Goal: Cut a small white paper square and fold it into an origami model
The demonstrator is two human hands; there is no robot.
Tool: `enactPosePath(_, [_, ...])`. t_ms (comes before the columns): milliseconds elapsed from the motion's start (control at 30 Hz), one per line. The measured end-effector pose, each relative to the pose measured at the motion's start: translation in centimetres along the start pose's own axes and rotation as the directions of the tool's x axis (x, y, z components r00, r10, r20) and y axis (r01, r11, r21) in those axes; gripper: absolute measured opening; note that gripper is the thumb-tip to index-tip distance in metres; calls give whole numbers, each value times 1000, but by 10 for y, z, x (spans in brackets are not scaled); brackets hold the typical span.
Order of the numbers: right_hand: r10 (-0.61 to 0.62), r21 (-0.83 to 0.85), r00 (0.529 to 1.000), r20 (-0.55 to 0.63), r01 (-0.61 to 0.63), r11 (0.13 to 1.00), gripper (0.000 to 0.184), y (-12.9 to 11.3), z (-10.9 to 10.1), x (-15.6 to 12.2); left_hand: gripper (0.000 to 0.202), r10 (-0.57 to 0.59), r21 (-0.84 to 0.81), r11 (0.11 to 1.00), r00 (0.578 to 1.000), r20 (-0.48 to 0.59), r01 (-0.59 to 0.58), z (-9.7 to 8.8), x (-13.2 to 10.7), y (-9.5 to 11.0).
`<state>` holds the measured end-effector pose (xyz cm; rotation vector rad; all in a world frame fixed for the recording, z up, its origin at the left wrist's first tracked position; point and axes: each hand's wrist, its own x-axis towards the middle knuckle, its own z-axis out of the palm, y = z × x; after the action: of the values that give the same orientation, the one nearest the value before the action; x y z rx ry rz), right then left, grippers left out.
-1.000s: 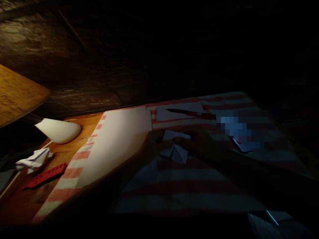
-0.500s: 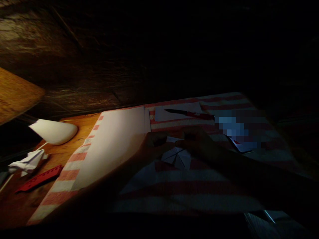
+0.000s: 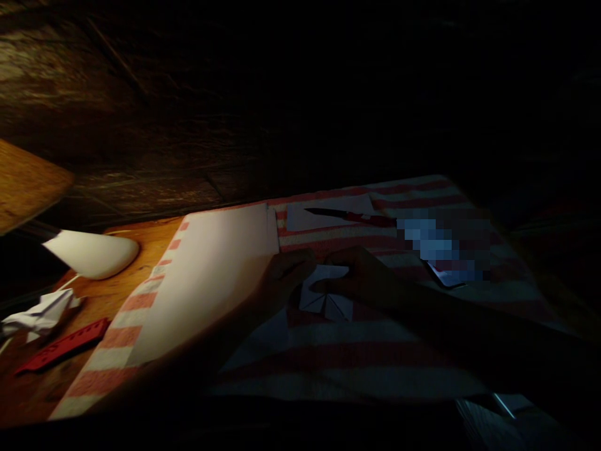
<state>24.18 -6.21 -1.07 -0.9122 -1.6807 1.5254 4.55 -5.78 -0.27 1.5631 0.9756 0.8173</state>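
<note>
One view, head: dim throughout; light falls mostly on the left side, and both hands are in shadow.
Folded paper: the small white folded paper (image 3: 334, 307) sits low over the cloth, in front of the person, creases fanning across its near part; its upper part is partly covered by fingers.
Right hand: the right hand (image 3: 353, 268) is closed on the folded paper, thumb laid across its face; the fingers behind are hidden.
Left hand: the left hand (image 3: 288, 270) is curled at the paper's left side; too dark to tell whether it grips or touches it.
Forearms: near-black, merging into the bottom and right of the view.
Large sheet: the white sheet (image 3: 206, 269) lies left of the hands; the left arm covers its near edge.
Pale paper under arm: the pale paper (image 3: 272, 335) is partly hidden, outline unclear.
Knife: the red-handled knife (image 3: 370, 219) lies across a smaller sheet (image 3: 300, 218); its handle end meets a pixelated patch that masks most of a flat object (image 3: 446, 277).
Cloth: red-and-white striped cloth (image 3: 124, 338), near edge lost in dark.
Left side: crumpled paper (image 3: 44, 311), red strip (image 3: 66, 346) and white tapered object (image 3: 101, 255) on the wooden surface (image 3: 154, 237); tan panel (image 3: 28, 185) cut off by the frame.
Lower right: bright-edged item (image 3: 504, 406), unidentifiable.
</note>
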Motion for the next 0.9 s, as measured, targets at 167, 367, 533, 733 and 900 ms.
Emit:
enactPosePath(167, [3, 96, 996, 89, -12, 995, 24, -3, -3, -1, 49, 43, 41, 998, 999, -1, -43, 3, 2, 5])
enactPosePath(367, [-3, 104, 995, 96, -7, 995, 22, -3, -2, -1, 48, 22, 14, 1000, 1000, -2, -22, 2, 3, 2])
enactPosePath(533, [-47, 148, 995, 86, 33, 988, 23, -3, -2, 1, 52, -36, -81, 996, 999, -2, 36, 5, 1, 1])
enactPosePath(733, [88, 264, 996, 33, -93, 960, 24, -5, -2, 1, 51, -99, -212, 973, 994, -40, 89, 4, 2, -4])
enactPosePath(900, [177, 299, 983, -41, -157, 941, 26, -8, -4, 0, 43, -83, -222, 971, 995, 50, 92, -3, 0, -5])
